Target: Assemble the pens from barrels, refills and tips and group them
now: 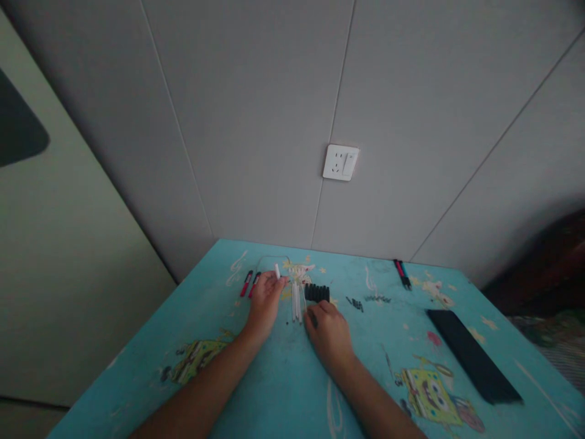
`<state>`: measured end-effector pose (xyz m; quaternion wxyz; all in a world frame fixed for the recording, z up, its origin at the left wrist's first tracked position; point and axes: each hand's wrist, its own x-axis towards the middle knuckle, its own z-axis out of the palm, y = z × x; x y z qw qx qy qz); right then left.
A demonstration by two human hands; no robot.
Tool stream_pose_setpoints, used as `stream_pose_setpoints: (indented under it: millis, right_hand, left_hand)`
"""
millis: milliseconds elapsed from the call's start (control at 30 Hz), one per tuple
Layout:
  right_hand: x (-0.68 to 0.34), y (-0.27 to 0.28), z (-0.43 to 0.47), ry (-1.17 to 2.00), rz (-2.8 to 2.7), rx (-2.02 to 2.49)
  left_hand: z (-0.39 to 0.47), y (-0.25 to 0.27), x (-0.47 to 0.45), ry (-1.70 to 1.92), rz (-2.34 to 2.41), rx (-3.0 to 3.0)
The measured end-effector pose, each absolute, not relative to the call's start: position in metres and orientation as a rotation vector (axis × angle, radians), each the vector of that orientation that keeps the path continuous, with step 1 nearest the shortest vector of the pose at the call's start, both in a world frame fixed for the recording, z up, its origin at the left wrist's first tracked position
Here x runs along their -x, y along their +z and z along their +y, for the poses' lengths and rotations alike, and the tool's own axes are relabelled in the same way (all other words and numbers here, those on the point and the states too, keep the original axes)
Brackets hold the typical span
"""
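My left hand (265, 299) is closed in a pinch round a short white tube (277, 271), which stands up out of the fingers. Beside that hand lie a red marker with a dark end (247, 283) and a second red marker (255, 285), partly behind the fingers. Between my hands several thin white sticks (297, 302) lie side by side. My right hand (329, 329) rests low over the table, its fingers curled round a small dark piece (313, 317) whose kind is unclear. Just beyond it sits a row of black caps (317, 292).
Small dark parts (355, 303) and a scatter of tiny grey pieces (378, 299) lie right of the caps. Farther back are several markers (402, 274). A long black flat case (473, 355) lies at right. The blue patterned table (283, 390) meets a wall with a socket (340, 163).
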<state>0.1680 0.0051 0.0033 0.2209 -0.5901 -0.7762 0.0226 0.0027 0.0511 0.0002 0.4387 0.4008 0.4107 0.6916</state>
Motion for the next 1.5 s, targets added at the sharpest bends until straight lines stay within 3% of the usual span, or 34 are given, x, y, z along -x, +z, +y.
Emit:
stream_pose_setpoints:
  millis: [533,1167,1500]
  right_hand:
    - [-0.172,-0.007,0.010,-0.131,-2.137,1.766]
    - [-0.178,-0.011,0.008,-0.067,-2.149,1.839]
    - [-0.206,0.009,0.010,0.479,-1.814,1.550]
  left_hand:
    - [0.050,-0.005,-0.003,1.610,1.266,-1.571]
    - [0.054,-0.015,-0.003,1.461,1.360,-1.797]
    - [0.055,-0.012,0.000,1.541,1.348,-1.796]
